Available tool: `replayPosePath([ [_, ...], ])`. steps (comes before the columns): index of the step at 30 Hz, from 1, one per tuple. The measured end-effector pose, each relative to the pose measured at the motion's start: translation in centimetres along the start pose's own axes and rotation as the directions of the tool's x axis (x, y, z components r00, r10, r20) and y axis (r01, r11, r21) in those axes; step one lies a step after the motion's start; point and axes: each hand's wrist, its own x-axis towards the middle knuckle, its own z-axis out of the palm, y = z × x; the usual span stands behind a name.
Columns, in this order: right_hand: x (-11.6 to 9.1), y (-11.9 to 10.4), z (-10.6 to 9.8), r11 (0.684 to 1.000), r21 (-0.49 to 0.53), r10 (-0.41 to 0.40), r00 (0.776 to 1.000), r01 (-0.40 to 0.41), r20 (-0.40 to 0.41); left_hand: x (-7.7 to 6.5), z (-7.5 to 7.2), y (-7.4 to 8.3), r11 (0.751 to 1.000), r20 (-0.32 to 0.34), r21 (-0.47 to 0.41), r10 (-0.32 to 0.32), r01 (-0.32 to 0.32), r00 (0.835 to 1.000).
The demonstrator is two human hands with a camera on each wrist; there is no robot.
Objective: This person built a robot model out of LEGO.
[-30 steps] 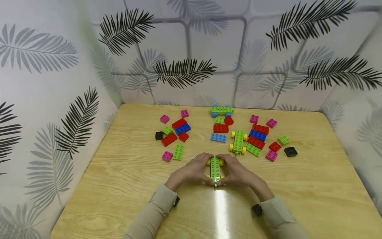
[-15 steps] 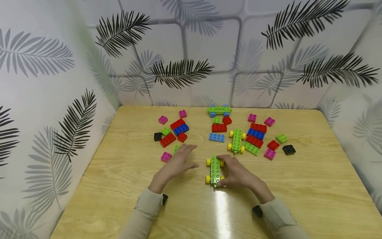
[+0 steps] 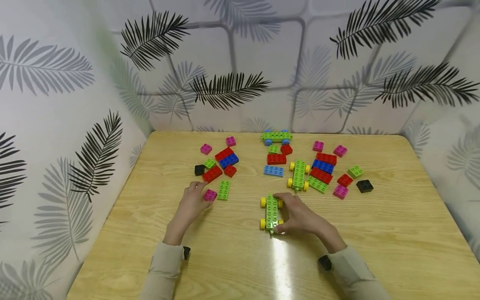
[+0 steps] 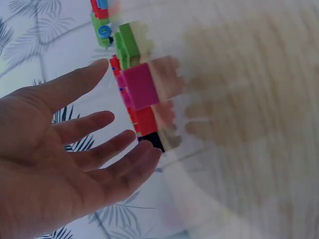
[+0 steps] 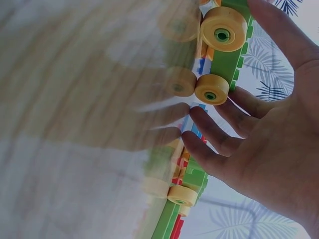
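Note:
In the head view, my left hand (image 3: 190,205) is at a pink brick (image 3: 210,195) on the left of the table. Its thumb and fingers are spread around the brick; the left wrist view shows a gap between fingers and pink brick (image 4: 141,85). A flat green brick (image 3: 223,190) lies just right of it. My right hand (image 3: 301,214) holds a green wheeled base (image 3: 271,212) with yellow wheels by its right side. The thumb is at the near end and a fingertip at the far end. In the right wrist view the base (image 5: 227,62) stands on the tabletop.
A second yellow-wheeled base (image 3: 298,175) stands behind the held one, beside stacked-looking rows of bricks (image 3: 321,171). A blue-wheeled base (image 3: 276,136) is at the back. Red, blue, green, pink and black bricks (image 3: 212,174) lie left; a black brick (image 3: 364,186) lies right.
My left hand has let go of the green wheeled base and moved left to the pink brick. My right hand has stayed on the base.

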Motion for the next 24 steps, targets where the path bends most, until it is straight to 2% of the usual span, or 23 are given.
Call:
replayPosePath([
  [7, -0.1, 0.0, 0.1, 1.000, -0.003, -0.023, 1.000, 0.023, -0.018, 0.6, 1.1, -0.7, 0.999, 0.031, -0.001, -0.047, 0.047, 0.998],
  [13, -0.1, -0.1, 0.5, 1.000, 0.013, -0.009, 1.000, 0.009, -0.006, 0.9, 1.3, -1.3, 0.996, 0.034, 0.007, -0.090, 0.090, 0.995],
  [24, -0.3, -0.1, -0.1, 1.000, 0.003, 0.011, 1.000, -0.011, -0.008, 1.7, 1.3, -0.9, 0.997, 0.051, 0.008, -0.072, 0.071, 0.996],
])
